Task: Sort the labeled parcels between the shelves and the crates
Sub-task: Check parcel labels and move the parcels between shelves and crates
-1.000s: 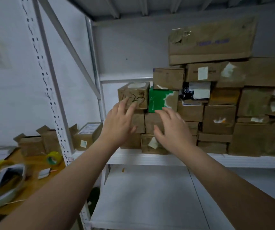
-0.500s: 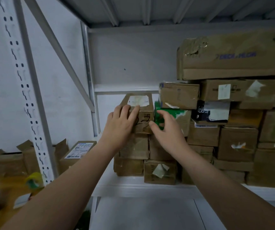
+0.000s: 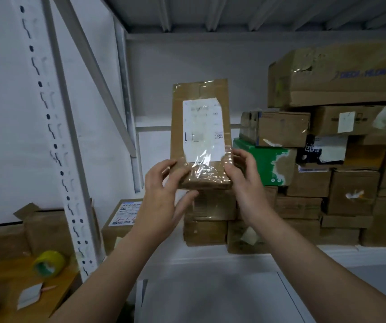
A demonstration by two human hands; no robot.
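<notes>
Where the white metal shelf (image 3: 210, 257) crosses the view, its right half carries a tight stack of cardboard boxes (image 3: 350, 194) reaching to the right edge. The biggest carton (image 3: 341, 75) lies on top. Left of the shelf upright, a wooden tabletop (image 3: 12, 283) bears open cartons (image 3: 7, 231) along its back edge and a labelled box (image 3: 119, 220) at its back right corner.

The parcel (image 3: 199, 113) is flat, brown and taped over. It is held upright in the air before the shelf's left end, white label (image 3: 202, 129) towards the camera, print blurred. The left hand (image 3: 161, 192) pinches its lower left corner, thumb on the front, fingers beneath. The right hand (image 3: 245, 180) curls round the lower right edge. A green box (image 3: 264, 162) sits in the stack just beside the right hand. A yellow tape roll (image 3: 48, 263) lies on the tabletop near the upright.
</notes>
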